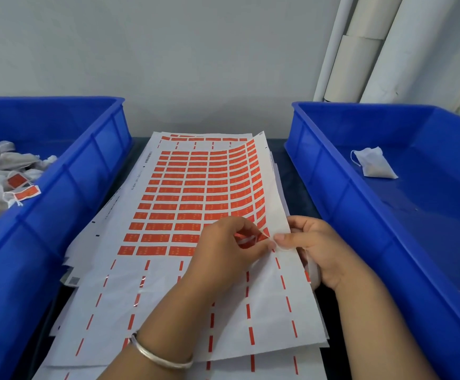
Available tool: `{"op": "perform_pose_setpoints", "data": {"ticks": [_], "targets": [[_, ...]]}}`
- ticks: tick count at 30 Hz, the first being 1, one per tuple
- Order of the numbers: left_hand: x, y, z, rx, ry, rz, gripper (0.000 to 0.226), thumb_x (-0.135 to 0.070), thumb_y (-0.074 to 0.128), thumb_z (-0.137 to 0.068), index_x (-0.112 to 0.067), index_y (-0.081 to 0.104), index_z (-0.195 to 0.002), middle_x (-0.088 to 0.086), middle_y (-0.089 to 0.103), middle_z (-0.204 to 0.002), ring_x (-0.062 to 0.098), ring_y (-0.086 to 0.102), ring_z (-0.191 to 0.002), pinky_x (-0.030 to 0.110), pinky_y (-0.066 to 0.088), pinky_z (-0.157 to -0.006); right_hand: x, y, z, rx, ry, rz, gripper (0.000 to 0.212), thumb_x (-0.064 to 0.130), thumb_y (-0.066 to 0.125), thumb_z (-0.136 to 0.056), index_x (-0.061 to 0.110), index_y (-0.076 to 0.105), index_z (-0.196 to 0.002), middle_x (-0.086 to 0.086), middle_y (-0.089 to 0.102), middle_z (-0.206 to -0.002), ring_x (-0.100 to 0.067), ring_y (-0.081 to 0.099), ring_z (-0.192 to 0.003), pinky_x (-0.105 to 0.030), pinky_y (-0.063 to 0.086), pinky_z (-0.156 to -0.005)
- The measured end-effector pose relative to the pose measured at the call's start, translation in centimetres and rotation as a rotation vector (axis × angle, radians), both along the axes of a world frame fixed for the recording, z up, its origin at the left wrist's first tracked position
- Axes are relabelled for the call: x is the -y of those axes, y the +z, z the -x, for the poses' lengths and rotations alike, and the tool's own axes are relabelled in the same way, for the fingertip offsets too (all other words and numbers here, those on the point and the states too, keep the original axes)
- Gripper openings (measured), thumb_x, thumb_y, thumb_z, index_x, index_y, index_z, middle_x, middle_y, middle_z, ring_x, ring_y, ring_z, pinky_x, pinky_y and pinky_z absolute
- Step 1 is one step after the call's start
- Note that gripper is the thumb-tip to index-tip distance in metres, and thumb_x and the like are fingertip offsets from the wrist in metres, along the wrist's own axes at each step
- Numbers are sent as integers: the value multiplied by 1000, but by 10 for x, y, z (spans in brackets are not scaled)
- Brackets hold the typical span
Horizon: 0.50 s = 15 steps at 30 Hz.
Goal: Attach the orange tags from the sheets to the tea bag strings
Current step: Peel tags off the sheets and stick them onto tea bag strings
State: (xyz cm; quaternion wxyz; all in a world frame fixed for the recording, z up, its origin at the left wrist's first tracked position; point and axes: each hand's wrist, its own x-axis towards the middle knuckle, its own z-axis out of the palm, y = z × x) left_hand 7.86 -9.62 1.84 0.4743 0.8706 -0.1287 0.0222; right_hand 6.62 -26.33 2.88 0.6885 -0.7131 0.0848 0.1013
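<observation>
Left hand [224, 248] hides tag [246, 238]; right hand [309, 242] half-covered

Both hands' fingers [261, 244] on an orange tag [250, 238] at the sheet's [185, 193] edge.

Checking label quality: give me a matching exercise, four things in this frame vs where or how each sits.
Things:
1. left bin
2. right bin
3. tag sheet
4. bracelet

Places or states:
A. holds a single tea bag
B. on the left wrist
C. holds a pile of tagged tea bags
D. between the bins, right edge lifted

Pairs: 1-C, 2-A, 3-D, 4-B
</observation>
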Motion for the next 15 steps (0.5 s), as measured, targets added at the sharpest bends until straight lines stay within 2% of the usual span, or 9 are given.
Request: {"op": "perform_pose_setpoints", "data": {"ticks": [3,6,9,15], "targets": [[0,1,2,9,-3,-5,22,-52,74,-68,-44,54,-67,-27,57,-75,-2,60,-69,4,41,-47,1,-1,-1,-49,4,-45,20,12,67,-83,12,67,-103,-7,75,-94,-31,72,-82,-45,57,-75],[0,0,3,2,1,4,24,-53,75,-66,-43,54,-69,-26,57,-75,-9,57,-71,0,38,-47,2,-2,-2,-92,12,-47,21,14,66,-84,10,67,-104,-10,74,-95,-34,71,-84,-47,57,-78],[3,0,4,-14,19,3,26,-54,75,-66,-42,53,-72,-25,56,-76,-1,59,-68,0,37,-47,3,-2,-2,-115,23,-78,21,14,65,-85,9,69,-104,-12,73,-98,-35,71,-87,-49,56,-81],[8,-2,6,-44,56,19,30,-52,77,-65,-38,53,-76,-24,55,-76,4,58,-66,2,38,-46,0,-3,-3,-147,43,-195,19,18,64,-78,11,76,-90,-17,72,-101,-35,71,-84,-41,58,-68]]}}
